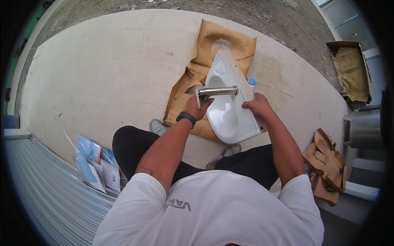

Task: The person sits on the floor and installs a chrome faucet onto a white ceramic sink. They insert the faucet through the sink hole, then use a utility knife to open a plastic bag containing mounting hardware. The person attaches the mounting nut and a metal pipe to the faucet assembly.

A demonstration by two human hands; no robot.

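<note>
A white ceramic washbasin (230, 125) is held up in front of me, tilted, with its long flat back side to the right. A brushed-metal tap (219, 91) stands out from it and points left, its lever at the far end. My left hand (197, 107) is closed on the basin's left rim, just below the tap lever; its lower fingers are hidden. On the opposite side, my right hand (259, 105) grips the back edge, thumb over the top face. Beneath the basin lies opened brown cardboard (242, 47).
Pale floor tiles (102, 74) surround the cardboard, with gravel (262, 16) beyond. Plastic-wrapped packets (92, 158) lean by a ribbed metal shutter (57, 188) at left. Torn cardboard (328, 164), a metal cylinder (363, 129) and an open box (352, 71) are at right. Blue plastic (252, 83) lies behind the basin.
</note>
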